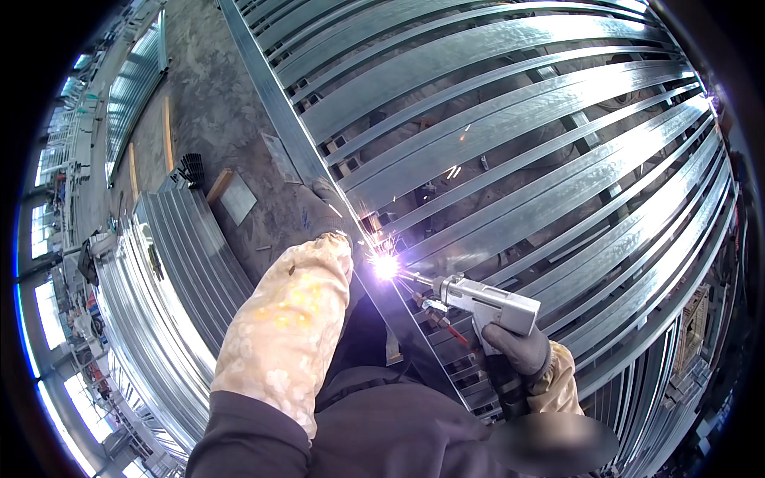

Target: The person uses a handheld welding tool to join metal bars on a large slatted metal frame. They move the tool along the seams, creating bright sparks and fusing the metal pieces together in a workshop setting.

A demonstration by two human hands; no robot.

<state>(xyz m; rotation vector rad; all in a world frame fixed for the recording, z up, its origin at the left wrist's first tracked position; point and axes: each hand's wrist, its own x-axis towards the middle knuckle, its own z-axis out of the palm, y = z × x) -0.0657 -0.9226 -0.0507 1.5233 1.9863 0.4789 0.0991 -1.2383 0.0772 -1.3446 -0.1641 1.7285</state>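
Observation:
My right hand (518, 351), in a dark grey glove, is wrapped round the grip of a silver, box-bodied welding gun (494, 304). The gun's thin nozzle points left at a glaring purple-white arc (385, 265) on the edge rail (396, 315) of a large metal frame. Sparks fly up and to the right from that spot. My left arm, in a pale patterned sleeve cover (287, 319), reaches forward to the rail, left of the arc. Only a dim grey part of my left hand (323, 193) shows beside the rail; its fingers cannot be made out.
Long shiny metal slats (486, 159) run across the frame, with gaps between them. Stacked metal profiles (171, 263) lie at the left. Past them are a flat plate (237, 199) on the grey floor and another slatted panel (135, 95). A cable hangs below the gun.

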